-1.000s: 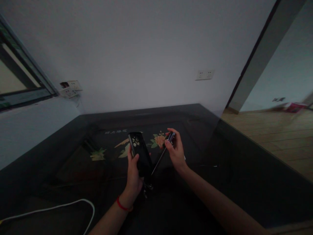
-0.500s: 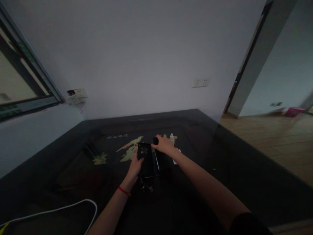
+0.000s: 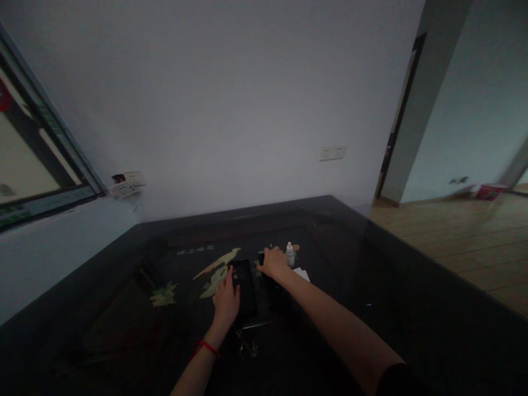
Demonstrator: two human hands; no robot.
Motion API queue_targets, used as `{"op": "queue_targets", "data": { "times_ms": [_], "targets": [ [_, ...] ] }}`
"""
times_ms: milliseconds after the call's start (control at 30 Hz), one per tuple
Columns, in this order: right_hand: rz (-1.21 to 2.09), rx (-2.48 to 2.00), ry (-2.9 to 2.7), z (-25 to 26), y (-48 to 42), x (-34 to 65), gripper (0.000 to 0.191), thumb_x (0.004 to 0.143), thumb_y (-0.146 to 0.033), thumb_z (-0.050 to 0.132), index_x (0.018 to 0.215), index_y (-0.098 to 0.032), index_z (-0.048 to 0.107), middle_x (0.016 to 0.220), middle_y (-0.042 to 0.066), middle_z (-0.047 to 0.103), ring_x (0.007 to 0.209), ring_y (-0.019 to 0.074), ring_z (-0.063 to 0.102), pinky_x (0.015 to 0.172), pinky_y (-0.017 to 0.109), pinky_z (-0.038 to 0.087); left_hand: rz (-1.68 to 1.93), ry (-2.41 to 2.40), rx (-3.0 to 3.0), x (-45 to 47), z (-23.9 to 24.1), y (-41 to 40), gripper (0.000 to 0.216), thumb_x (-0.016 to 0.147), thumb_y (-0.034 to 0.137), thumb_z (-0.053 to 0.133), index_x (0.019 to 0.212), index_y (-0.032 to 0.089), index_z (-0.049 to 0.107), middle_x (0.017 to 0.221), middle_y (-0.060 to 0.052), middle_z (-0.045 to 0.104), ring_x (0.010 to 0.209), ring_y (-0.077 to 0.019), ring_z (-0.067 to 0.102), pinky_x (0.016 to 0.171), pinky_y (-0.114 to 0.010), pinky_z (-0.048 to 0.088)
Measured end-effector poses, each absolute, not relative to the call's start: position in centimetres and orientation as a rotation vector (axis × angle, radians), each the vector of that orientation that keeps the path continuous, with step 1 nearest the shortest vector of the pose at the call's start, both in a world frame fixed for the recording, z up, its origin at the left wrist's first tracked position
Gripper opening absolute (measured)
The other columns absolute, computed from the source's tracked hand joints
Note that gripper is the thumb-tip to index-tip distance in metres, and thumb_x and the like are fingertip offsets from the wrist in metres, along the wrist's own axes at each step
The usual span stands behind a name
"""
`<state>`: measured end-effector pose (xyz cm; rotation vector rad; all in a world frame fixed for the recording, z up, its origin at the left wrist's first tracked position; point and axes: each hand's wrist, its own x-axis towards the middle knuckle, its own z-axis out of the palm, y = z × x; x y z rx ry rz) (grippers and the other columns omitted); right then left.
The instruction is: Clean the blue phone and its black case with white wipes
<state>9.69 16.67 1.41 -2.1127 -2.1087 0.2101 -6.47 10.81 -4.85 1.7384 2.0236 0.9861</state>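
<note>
A black phone case [image 3: 248, 294] with round camera holes near its top lies on the dark table, or just over it. My left hand [image 3: 226, 301] holds its left edge, the thumb on its face and a finger along the upper corner. Just to the right is a dark phone [image 3: 277, 294], low over the table. My right hand [image 3: 275, 263] is closed round its upper end, hiding that part. A small metal chain or charm [image 3: 248, 350] lies below the case's lower edge. Beyond my right hand stands a small white dropper bottle [image 3: 290, 255], beside white paper [image 3: 302, 274].
The glossy black table [image 3: 124, 330] bears a painted bird [image 3: 218, 264] and reaches the wall. Wall sockets [image 3: 332, 153] are behind it, with more sockets [image 3: 126, 185] by the window at left. A tiny pale scrap [image 3: 368, 304] lies to the right.
The case and the phone have come down lower and flatter toward the table, each still in its hand. My head view has tilted up slightly, and the white cable has left the view.
</note>
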Motion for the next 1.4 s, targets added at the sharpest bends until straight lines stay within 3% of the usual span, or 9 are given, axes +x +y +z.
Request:
{"op": "queue_targets", "data": {
  "times_ms": [267,567,733,800,933,1067,1233,1300,1400],
  "targets": [
    [0.258,-2.126,-2.143,1.2,17.2,8.5,0.035,0.092,-0.034,0.057,0.121,-0.016,0.054,0.121,0.009,0.056,0.103,0.0222,0.059,0.086,0.043,0.052,0.744,2.193,1.931,-6.7,-5.3,10.4,0.046,0.087,0.017,0.042,0.133,0.018,0.051,0.131,-0.015,0.056,0.114,-0.0299,0.05,0.095,-0.046,0.042],
    [0.185,-2.047,-2.17,4.0,15.3,8.5,0.039,0.092,-0.04,0.056,0.122,-0.015,0.054,0.121,0.011,0.057,0.103,0.0232,0.059,0.086,0.044,0.051,0.679,2.279,1.979,-6.5,-4.7,10.1,0.043,0.09,0.024,0.04,0.132,0.025,0.052,0.143,-0.012,0.044,0.118,-0.0319,0.048,0.093,-0.048,0.043],
    [0.058,-1.772,-2.233,6.1,10.3,14.4,0.037,0.097,-0.044,0.041,0.123,-0.023,0.055,0.119,0.011,0.061,0.11,0.0256,0.057,0.088,0.04,0.048,0.708,2.256,2.025,-7.0,-4.3,9.8,0.044,0.093,0.028,0.036,0.134,0.023,0.05,0.144,-0.01,0.042,0.122,-0.0294,0.044,0.099,-0.045,0.04],
    [0.046,-1.733,-2.252,5.5,8.1,17.9,0.033,0.098,-0.036,0.038,0.122,-0.022,0.056,0.119,0.011,0.062,0.109,0.0249,0.058,0.084,0.038,0.05,0.698,2.233,2.039,-7.0,-4.3,9.6,0.043,0.091,0.029,0.039,0.133,0.023,0.051,0.143,-0.01,0.043,0.123,-0.029,0.044,0.099,-0.045,0.04],
    [0.097,-1.658,-2.375,2.3,5.2,23.0,0.03,0.094,-0.024,0.047,0.121,-0.02,0.06,0.129,0.008,0.059,0.12,0.0232,0.051,0.098,0.036,0.045,0.659,2.203,2.046,-6.0,-4.6,9.3,0.043,0.089,0.03,0.043,0.13,0.023,0.053,0.143,-0.012,0.042,0.125,-0.0321,0.043,0.096,-0.05,0.042],
    [0.167,-1.593,-2.459,-1.1,4.2,24.0,0.033,0.092,-0.026,0.053,0.123,-0.023,0.061,0.136,0.006,0.055,0.128,0.0237,0.045,0.108,0.039,0.035,0.64,2.19,2.056,-5.0,-4.3,9.0,0.043,0.089,0.03,0.043,0.131,0.026,0.054,0.145,-0.013,0.04,0.126,-0.0338,0.041,0.096,-0.053,0.04],
    [0.211,-1.559,-2.444,-1.2,4.4,23.9,0.035,0.088,-0.027,0.059,0.122,-0.022,0.062,0.139,0.009,0.051,0.131,0.0269,0.041,0.108,0.043,0.035,0.702,2.192,2.04,-4.8,-2.2,8.5,0.052,0.09,0.035,0.042,0.142,0.03,0.039,0.146,-0.014,0.038,0.127,-0.0358,0.041,0.097,-0.059,0.036],
    [0.201,-1.571,-2.397,0.5,5.3,24.1,0.037,0.087,-0.026,0.06,0.124,-0.021,0.06,0.141,0.009,0.049,0.132,0.026,0.04,0.109,0.041,0.034,0.757,2.136,2.063,-4.1,-0.8,8.9,0.052,0.09,0.033,0.043,0.142,0.028,0.039,0.144,-0.013,0.042,0.128,-0.0336,0.041,0.1,-0.056,0.035],
    [0.165,-1.618,-2.288,3.9,8.3,23.9,0.033,0.094,-0.029,0.05,0.126,-0.022,0.056,0.136,0.006,0.053,0.126,0.0208,0.046,0.106,0.035,0.037,0.821,1.946,2.135,-1.5,0.9,10.5,0.051,0.09,0.027,0.046,0.14,0.027,0.04,0.136,-0.007,0.053,0.125,-0.0225,0.047,0.105,-0.041,0.035]
  ]
}}
